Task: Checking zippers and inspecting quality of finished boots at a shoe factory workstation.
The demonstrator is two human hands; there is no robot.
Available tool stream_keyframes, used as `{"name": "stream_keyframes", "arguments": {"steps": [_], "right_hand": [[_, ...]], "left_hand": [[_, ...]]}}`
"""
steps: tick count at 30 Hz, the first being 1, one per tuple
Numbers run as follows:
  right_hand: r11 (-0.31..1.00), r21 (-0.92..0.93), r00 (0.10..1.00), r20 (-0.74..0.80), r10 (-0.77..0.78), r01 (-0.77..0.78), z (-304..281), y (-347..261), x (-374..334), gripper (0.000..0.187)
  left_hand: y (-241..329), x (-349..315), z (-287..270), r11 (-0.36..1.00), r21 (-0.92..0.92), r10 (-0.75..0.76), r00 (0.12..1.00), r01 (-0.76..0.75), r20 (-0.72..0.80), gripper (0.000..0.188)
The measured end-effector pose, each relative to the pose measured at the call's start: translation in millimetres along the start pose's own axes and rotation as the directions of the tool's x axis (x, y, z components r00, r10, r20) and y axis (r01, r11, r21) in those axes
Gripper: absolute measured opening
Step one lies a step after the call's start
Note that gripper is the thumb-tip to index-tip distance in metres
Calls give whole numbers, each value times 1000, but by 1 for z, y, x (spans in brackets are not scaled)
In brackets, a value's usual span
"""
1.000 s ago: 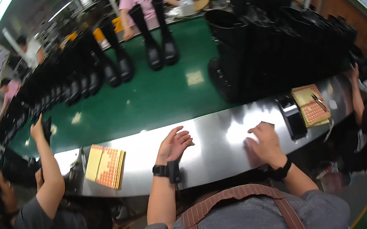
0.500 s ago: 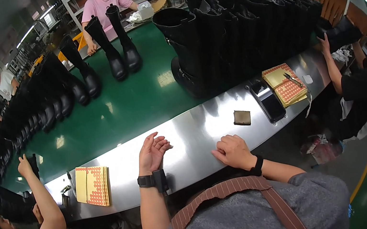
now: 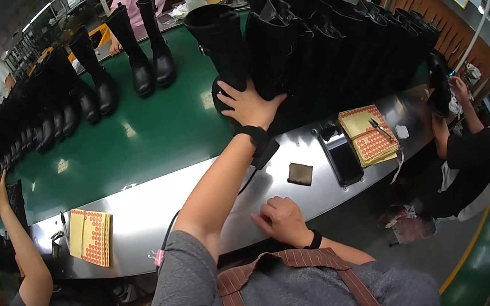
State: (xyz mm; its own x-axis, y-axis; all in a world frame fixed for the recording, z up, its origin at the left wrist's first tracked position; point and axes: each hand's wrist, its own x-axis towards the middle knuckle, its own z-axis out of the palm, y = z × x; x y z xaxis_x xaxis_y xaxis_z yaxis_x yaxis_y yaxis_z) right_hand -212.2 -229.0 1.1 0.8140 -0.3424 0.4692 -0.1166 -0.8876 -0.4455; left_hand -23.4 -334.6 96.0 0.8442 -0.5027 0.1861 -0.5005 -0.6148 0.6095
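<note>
My left hand (image 3: 250,108) is stretched out across the metal ledge, fingers spread against the lower part of a tall black boot (image 3: 221,47). That boot stands upright at the near left end of a dense group of black boots (image 3: 336,40). Its foot is partly hidden by my hand. My right hand (image 3: 283,219) rests at the ledge's near edge, its fingers loosely curled with nothing visible in them. A small brown square block (image 3: 300,174) lies on the metal just beyond my right hand.
A black phone-like device (image 3: 342,159) lies beside yellow sticker sheets (image 3: 366,132) with red dots. More sticker sheets (image 3: 90,236) lie at left. A pair of boots (image 3: 151,65) and a row of boots stand on the green belt (image 3: 146,140). Co-workers stand left, right and across.
My left hand has reached forward from above the metal ledge to the boot, its fingers spreading. My right hand stays curled near the edge. The right co-worker's boot has been tipped upright.
</note>
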Motion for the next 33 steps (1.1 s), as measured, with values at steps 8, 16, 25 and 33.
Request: {"name": "stream_keyframes", "arguments": {"steps": [8, 16, 25, 33], "right_hand": [[998, 67, 999, -47, 8, -5, 3, 7, -4, 26], [993, 113, 1000, 8, 19, -19, 3, 4, 1, 26], [996, 60, 994, 97, 52, -58, -2, 0, 8, 28], [996, -5, 960, 265, -89, 94, -46, 32, 143, 18]], "left_hand": [[-53, 65, 17, 974, -207, -16, 876, -96, -483, 46], [-205, 80, -132, 982, -29, 90, 604, -185, -792, 44], [-323, 61, -169, 994, 62, -29, 764, 90, -644, 54], [-333, 50, -169, 991, -119, -110, 849, 56, -516, 45]]}}
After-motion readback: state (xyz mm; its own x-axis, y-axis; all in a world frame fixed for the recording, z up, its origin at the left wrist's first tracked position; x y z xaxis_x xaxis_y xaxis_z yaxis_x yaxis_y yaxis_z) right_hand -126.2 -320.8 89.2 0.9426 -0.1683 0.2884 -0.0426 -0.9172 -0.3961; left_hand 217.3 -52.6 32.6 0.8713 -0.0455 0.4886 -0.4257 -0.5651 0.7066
